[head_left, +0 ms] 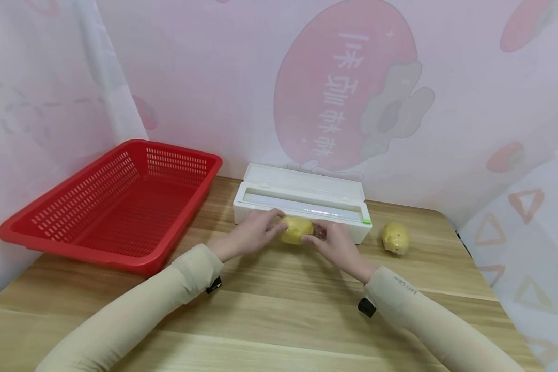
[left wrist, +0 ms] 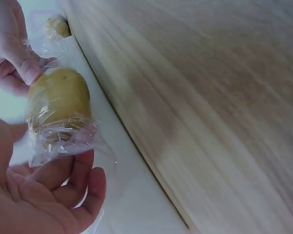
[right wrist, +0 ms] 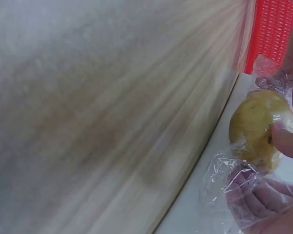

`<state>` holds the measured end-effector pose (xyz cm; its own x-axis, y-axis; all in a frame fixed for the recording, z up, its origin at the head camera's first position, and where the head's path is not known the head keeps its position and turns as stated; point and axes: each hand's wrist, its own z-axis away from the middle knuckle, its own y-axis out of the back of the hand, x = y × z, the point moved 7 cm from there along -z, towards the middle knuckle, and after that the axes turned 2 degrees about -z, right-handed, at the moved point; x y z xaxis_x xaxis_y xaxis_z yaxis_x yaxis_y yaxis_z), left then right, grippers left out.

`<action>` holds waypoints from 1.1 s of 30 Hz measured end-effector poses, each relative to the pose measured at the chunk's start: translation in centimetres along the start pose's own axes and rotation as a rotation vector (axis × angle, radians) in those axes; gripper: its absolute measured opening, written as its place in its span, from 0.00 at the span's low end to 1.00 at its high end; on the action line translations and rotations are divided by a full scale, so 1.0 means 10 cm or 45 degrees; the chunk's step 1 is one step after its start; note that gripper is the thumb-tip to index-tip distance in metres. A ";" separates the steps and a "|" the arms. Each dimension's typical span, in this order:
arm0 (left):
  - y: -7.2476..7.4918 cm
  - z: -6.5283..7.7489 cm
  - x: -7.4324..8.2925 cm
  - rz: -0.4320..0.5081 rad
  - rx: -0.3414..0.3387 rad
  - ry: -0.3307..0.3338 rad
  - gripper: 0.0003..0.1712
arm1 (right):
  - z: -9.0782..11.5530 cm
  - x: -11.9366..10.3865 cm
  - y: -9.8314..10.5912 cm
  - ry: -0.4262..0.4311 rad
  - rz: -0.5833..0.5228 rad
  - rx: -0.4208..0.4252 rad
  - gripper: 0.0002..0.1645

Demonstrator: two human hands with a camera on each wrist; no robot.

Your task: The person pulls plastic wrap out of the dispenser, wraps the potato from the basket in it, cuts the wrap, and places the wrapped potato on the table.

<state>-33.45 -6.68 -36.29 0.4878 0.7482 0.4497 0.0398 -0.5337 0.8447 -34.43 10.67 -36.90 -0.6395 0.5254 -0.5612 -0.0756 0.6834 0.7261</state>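
Note:
A yellow potato (head_left: 296, 230) is held up between both hands just in front of the white cling film box (head_left: 302, 219). Loose, crinkled cling film (left wrist: 63, 141) partly covers it and sticks out at both ends. My left hand (head_left: 251, 233) grips one end, fingers curled under the film. From the other end my right hand (head_left: 338, 248) holds it, thumb (right wrist: 287, 141) pressed on the skin and fingers behind the clear film. The box's lid (head_left: 302, 183) stands raised. A second potato (head_left: 395, 237), wrapped in film, lies on the table right of the box.
A red perforated plastic basket (head_left: 186, 222) stands on the left of the wooden table (head_left: 279, 320). Behind the table hangs a pale printed curtain (head_left: 214, 77). A small green tab (head_left: 366, 221) sits on the box's right front edge.

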 end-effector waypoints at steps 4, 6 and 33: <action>-0.01 0.01 0.04 0.025 -0.003 -0.051 0.27 | 0.02 0.02 0.01 -0.052 -0.004 0.017 0.27; -0.01 0.01 0.04 0.051 -0.008 -0.054 0.26 | 0.02 0.02 0.00 -0.050 -0.021 0.011 0.27; -0.07 -0.07 -0.13 0.132 -0.209 0.026 0.23 | 0.00 0.23 -0.05 -0.167 -0.296 -0.051 0.19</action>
<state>-34.70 -6.99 -37.21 0.4638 0.7016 0.5409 -0.1530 -0.5380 0.8290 -35.84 11.53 -38.56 -0.4969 0.4201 -0.7594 -0.2407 0.7740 0.5857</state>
